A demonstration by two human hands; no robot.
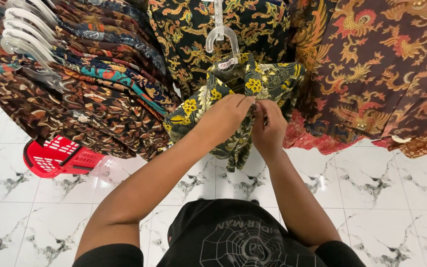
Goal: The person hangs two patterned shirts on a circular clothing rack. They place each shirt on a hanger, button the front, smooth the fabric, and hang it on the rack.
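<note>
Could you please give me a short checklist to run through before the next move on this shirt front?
1. Left hand pinching the front edge of the dark yellow-flowered shirt: ok.
2. Right hand pinching the same edge, touching the left: ok.
3. Shirt hung on the clear plastic hanger: ok.
4. Button or buttonhole between the fingers: cannot tell, hidden.
5. Neighbouring red-brown shirt apart from the hands: ok.
6. Red basket on the floor, off to the side: ok.

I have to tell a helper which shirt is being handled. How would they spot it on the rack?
Along the rack of patterned shirts, find the middle, below the clear hanger. There hangs the small shirt, with the left hand and right hand pinching its front. It alone is dark with bright yellow flowers; its neighbours are brown, gold or red.
</note>
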